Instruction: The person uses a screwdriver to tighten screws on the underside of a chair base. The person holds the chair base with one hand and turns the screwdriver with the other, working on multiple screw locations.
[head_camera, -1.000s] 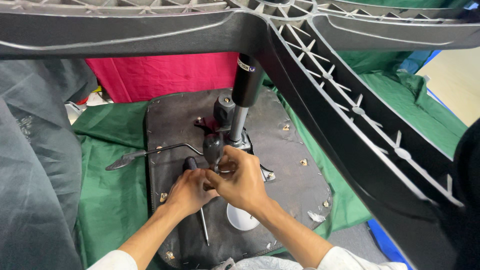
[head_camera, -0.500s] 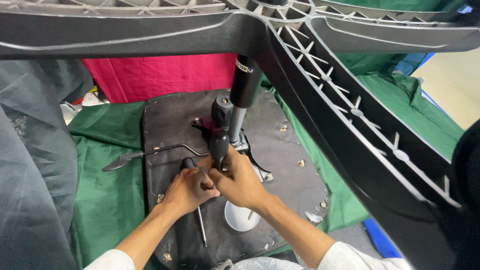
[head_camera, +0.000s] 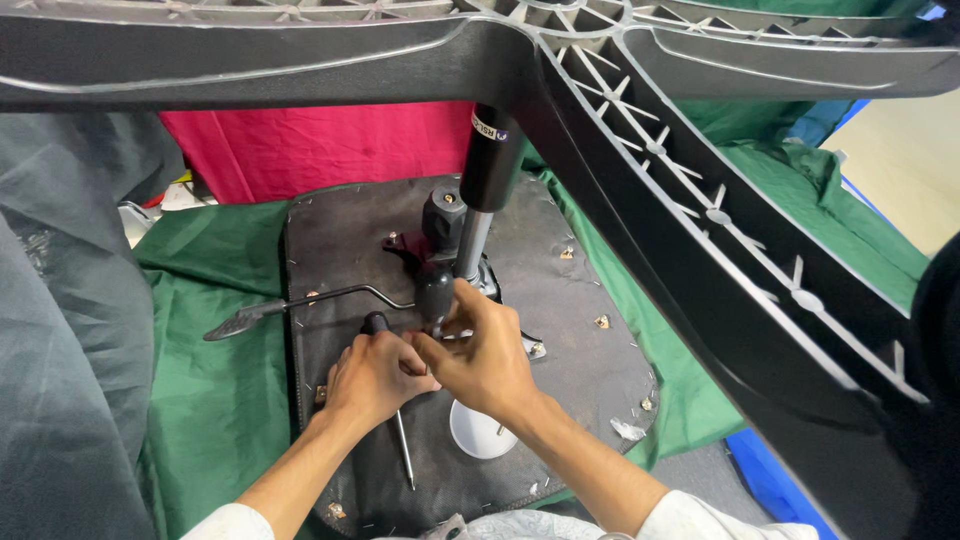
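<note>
Hands first: I see my left hand (head_camera: 375, 375) and my right hand (head_camera: 480, 355) close together, touching each other, over the dark underside of a chair seat (head_camera: 590, 360). My left hand is curled tight around the black handle of a screwdriver (head_camera: 402, 455). The thin metal rod of the screwdriver pokes out below my fist and points back toward me. My right hand bends over the metal part (head_camera: 470, 290) in the middle of the seat, and its fingers pinch something small there. I cannot tell what it is, because the fingers hide it.

A black knob (head_camera: 434, 290) sits just above my right thumb. A shiny post (head_camera: 472, 240) goes up from the metal part into a big black star-shaped chair base (head_camera: 700, 200) overhead. A long bent lever (head_camera: 300, 305) sticks out to the left. A white round cap (head_camera: 480, 430) lies on the seat, just under my right wrist. Green cloth (head_camera: 215, 400) lies under the seat.
</note>
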